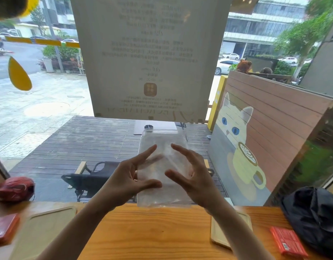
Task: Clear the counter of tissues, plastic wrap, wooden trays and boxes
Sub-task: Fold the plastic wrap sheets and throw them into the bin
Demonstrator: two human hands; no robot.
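Above the wooden counter (154, 228), at centre frame, I see both hands raised with a clear plastic bag (162, 166) held upright between them. At far left a red box (3, 228) lies blurred on the counter, a pale wooden tray (47, 228) just beside it, and a dark red crumpled wrapper (15, 188) sits at the back edge by the window. My left hand (128, 182) has its fingers spread and curved; thumb and forefinger press the bag's left edge. The bag is transparent, rectangular, faintly creased and glossy, its bottom edge hanging just above the counter and its top reaching up in front of the glass; the decking outside shows through it. I cannot read any print on the bag. My right hand (194, 177) mirrors the left, fingers splayed, thumb and fingertips touching the bag's right edge, so the bag is pinched lightly between the two hands. Behind, a paper notice (150, 53) is stuck to the window, its text seen in reverse and not legible to me. Right of my right forearm lies a second wooden tray (221, 235), partly hidden by the arm, then a red box (288, 243) with small unreadable print, touching a black plastic bag (315, 218) at far right.
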